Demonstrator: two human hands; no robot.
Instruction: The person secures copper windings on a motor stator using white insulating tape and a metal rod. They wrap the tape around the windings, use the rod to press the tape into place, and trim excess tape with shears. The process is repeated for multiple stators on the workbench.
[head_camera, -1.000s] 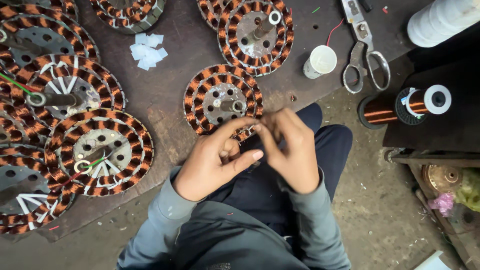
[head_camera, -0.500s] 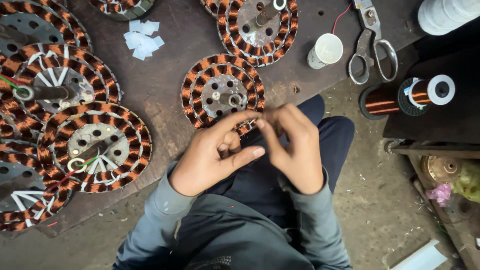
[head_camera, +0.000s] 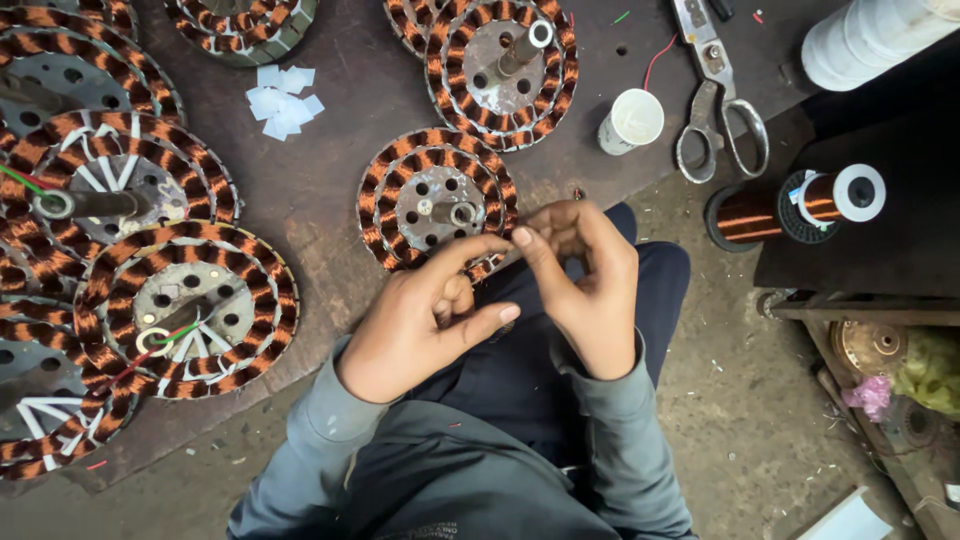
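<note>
Workbench (head_camera: 330, 150) — stator (head_camera: 437, 200) flat, shaft up; both hands' fingers (head_camera: 520, 238) pinch its edge, seemingly wire.

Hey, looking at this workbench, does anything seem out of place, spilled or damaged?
Little stands out. Small white paper scraps lie loose on the dark workbench, and a stray red wire sits near the steel scissors. Both hands meet at the near edge of the round copper-wound stator, which looks intact.
</note>
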